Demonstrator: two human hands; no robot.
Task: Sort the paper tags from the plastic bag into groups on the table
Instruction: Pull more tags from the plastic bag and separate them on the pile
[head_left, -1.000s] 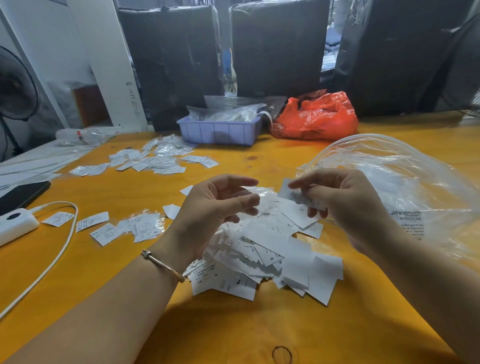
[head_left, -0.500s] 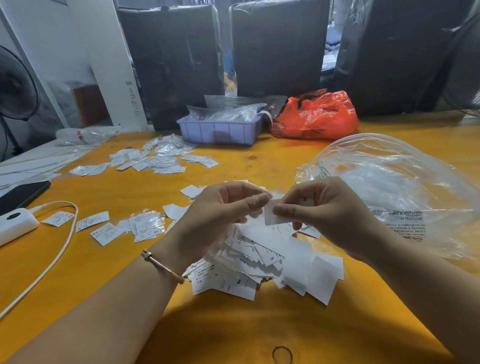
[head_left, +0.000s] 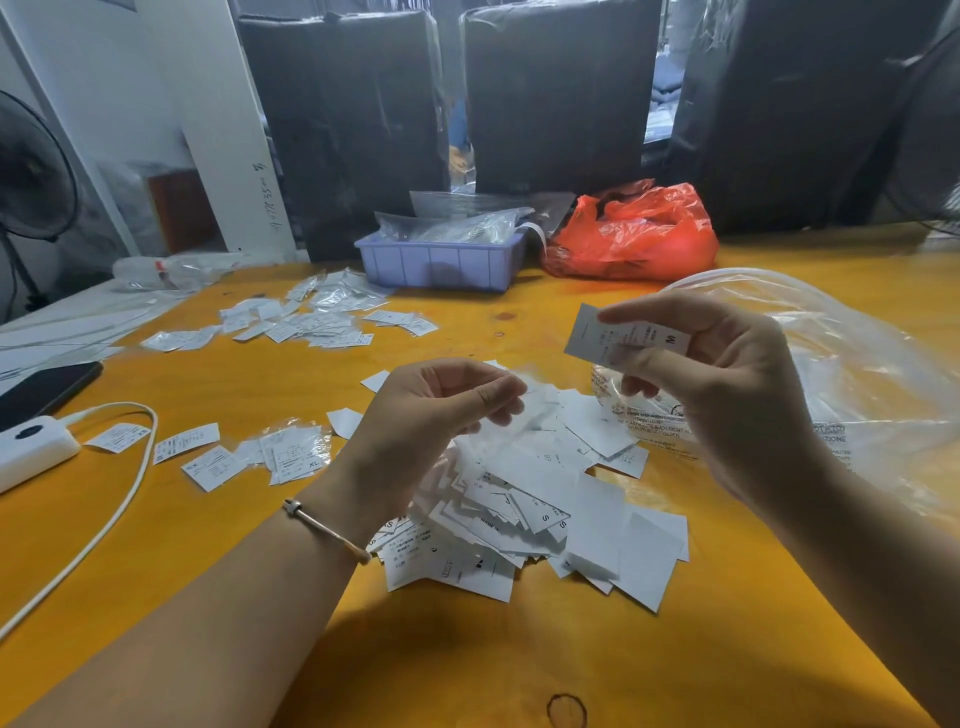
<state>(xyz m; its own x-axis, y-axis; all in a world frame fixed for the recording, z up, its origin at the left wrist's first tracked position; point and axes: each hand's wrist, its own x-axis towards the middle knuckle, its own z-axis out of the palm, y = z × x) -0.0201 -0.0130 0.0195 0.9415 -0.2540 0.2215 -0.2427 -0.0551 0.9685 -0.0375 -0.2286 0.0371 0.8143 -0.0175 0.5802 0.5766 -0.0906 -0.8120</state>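
Observation:
A loose pile of white paper tags (head_left: 519, 509) lies on the yellow table (head_left: 467, 649) in front of me. My right hand (head_left: 727, 395) pinches one tag (head_left: 597, 338), printed with an M, and holds it raised above the pile. My left hand (head_left: 426, 421) hovers over the pile's left side, thumb against forefinger on what looks like a thin clear wrapper, which is blurred. The big clear plastic bag (head_left: 857, 364) lies crumpled to the right, behind my right hand. Sorted tags lie in a far-left group (head_left: 311, 322) and a near-left group (head_left: 291, 452).
A blue tray (head_left: 441, 265) with clear bags and a red plastic bag (head_left: 634, 239) stand at the table's back. A white power bank (head_left: 31, 447) with its cable (head_left: 119, 499) and a dark phone (head_left: 41, 389) lie at the left. Black wrapped blocks (head_left: 556, 93) rise behind.
The hands met over the pile on one tag, then parted. My right hand has lifted the tag up and to the right; my left hand stays low over the pile.

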